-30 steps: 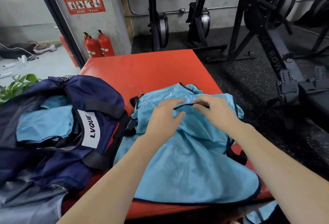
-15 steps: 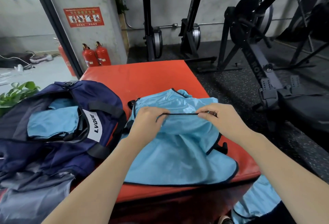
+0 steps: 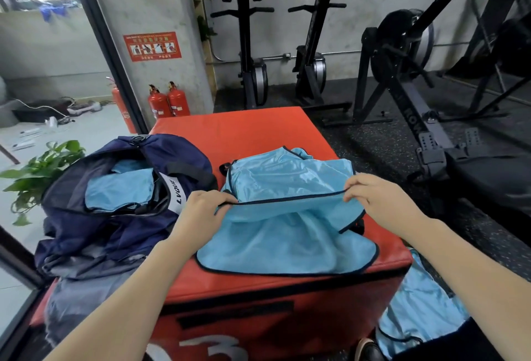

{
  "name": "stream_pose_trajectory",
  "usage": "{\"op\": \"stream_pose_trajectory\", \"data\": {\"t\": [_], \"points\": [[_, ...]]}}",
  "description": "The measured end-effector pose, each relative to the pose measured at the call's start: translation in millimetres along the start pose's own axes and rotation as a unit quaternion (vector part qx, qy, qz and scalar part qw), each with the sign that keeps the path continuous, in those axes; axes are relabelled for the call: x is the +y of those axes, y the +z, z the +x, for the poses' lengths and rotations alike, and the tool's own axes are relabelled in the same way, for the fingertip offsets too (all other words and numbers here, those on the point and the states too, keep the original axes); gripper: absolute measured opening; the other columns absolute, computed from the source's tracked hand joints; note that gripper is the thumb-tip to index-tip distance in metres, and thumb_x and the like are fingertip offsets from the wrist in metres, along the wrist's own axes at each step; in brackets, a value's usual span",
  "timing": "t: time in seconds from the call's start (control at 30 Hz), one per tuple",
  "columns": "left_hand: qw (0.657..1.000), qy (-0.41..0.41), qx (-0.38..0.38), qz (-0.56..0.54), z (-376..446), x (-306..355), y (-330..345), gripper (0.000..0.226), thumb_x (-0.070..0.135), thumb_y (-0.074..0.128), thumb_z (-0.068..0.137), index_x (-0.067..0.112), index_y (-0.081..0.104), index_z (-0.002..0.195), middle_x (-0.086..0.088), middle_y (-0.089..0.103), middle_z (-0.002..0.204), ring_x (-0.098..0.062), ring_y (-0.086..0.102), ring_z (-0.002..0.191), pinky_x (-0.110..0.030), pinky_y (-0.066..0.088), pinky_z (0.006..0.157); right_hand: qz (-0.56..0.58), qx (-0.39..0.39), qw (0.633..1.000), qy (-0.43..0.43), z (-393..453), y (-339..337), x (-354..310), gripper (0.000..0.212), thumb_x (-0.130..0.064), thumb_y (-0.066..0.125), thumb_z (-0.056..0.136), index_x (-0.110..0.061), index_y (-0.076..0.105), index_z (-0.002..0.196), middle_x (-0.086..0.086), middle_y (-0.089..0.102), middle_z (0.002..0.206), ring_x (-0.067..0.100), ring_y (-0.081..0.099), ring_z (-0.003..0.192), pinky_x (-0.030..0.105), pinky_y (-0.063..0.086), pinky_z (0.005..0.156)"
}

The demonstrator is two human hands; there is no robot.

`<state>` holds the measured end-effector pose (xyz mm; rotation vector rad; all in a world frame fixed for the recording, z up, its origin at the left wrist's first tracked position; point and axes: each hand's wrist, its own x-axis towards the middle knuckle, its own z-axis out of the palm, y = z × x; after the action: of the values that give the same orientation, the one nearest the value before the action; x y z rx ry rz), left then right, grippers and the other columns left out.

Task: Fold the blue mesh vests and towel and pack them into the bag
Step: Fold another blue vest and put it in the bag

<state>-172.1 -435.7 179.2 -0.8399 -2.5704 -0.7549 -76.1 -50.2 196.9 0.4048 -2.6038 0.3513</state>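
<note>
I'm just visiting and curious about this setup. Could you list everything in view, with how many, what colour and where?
Mesh vest: one, light blue with dark trim, spread on the red box.
Red box: one, padded, centre, with a white 3 on its front.
Bag: one, navy, open, on the box's left side, with light blue fabric inside.
More light blue fabric: on the floor, lower right.
Fire extinguishers: at least two, red, by the pillar.
Safety sign: one, red, on the pillar.
Plant: one, green, far left.
Rowing machines: several, black, along the back wall and right.
Left hand: pinches the vest's dark edge.
Right hand: pinches the same edge further right.
</note>
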Motion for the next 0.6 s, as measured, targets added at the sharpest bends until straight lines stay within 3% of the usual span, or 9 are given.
{"op": "stream_pose_trajectory", "data": {"t": [0.1, 0.2, 0.3, 0.4, 0.53, 0.6], "points": [[1.0, -0.004, -0.027, -0.007, -22.7, 0.6, -4.9, 0.019, 0.008, 0.067, 0.09, 0.023, 0.076, 0.098, 0.016, 0.073, 0.095, -0.002, 0.062, 0.088, -0.012, 0.044, 0.083, -0.094, -0.001, 0.992, -0.082, -16.1, 0.5, 1.6, 0.03, 0.006, 0.063, 0.076, -0.019, 0.075, 0.087, -0.005, 0.067, 0.099, 0.022, 0.063, 0.084, 0.032, 0.049, 0.078], [0.998, -0.012, -0.067, 0.017, -44.4, -3.3, -5.9, 0.024, 0.003, 0.059, 0.088, 0.024, 0.069, 0.089, 0.015, 0.069, 0.085, -0.008, 0.06, 0.08, -0.027, 0.048, 0.075, -0.133, -0.054, 0.978, -0.148, -37.4, 7.1, -5.2, 0.032, -0.001, 0.062, 0.069, -0.022, 0.074, 0.092, -0.006, 0.065, 0.1, 0.017, 0.058, 0.086, 0.027, 0.043, 0.077], [0.993, 0.04, -0.101, 0.046, -61.5, -14.5, -4.8, 0.033, -0.005, 0.056, 0.077, 0.026, 0.068, 0.078, 0.017, 0.064, 0.075, -0.008, 0.057, 0.072, -0.03, 0.048, 0.072, -0.109, -0.105, 0.975, -0.16, -57.3, 11.8, -19.4, 0.031, -0.003, 0.073, 0.067, -0.022, 0.073, 0.093, -0.007, 0.063, 0.098, 0.016, 0.06, 0.088, 0.031, 0.053, 0.074], [0.987, 0.079, -0.123, 0.067, -76.0, -22.7, -1.9, 0.035, -0.006, 0.061, 0.072, 0.024, 0.076, 0.081, 0.012, 0.072, 0.088, -0.011, 0.066, 0.084, -0.031, 0.05, 0.081, -0.094, -0.137, 0.973, -0.16, -69.9, 13.2, -28.8, 0.01, -0.024, 0.068, 0.08, -0.023, 0.07, 0.09, -0.009, 0.059, 0.097, 0.016, 0.058, 0.088, 0.032, 0.051, 0.075], [0.984, 0.073, -0.139, 0.082, -89.5, -23.9, 1.2, 0.036, 0.004, 0.051, 0.079, 0.026, 0.077, 0.093, 0.014, 0.069, 0.099, -0.012, 0.062, 0.094, -0.03, 0.046, 0.086, -0.116, -0.159, 0.966, -0.165, -79.0, 17.8, -30.2, 0.03, -0.055, 0.061, 0.083, -0.025, 0.068, 0.086, -0.011, 0.058, 0.096, 0.012, 0.055, 0.088, 0.026, 0.048, 0.077], [0.981, 0.055, -0.161, 0.09, -93.7, -26.0, 2.4, 0.04, 0.005, 0.049, 0.083, 0.026, 0.076, 0.104, 0.015, 0.065, 0.108, -0.01, 0.057, 0.103, -0.034, 0.046, 0.092, -0.145, -0.171, 0.958, -0.178, -79.9, 20.5, -26.2, 0.031, -0.057, 0.06, 0.08, -0.028, 0.068, 0.086, -0.013, 0.057, 0.097, 0.01, 0.054, 0.09, 0.026, 0.05, 0.076]]}}
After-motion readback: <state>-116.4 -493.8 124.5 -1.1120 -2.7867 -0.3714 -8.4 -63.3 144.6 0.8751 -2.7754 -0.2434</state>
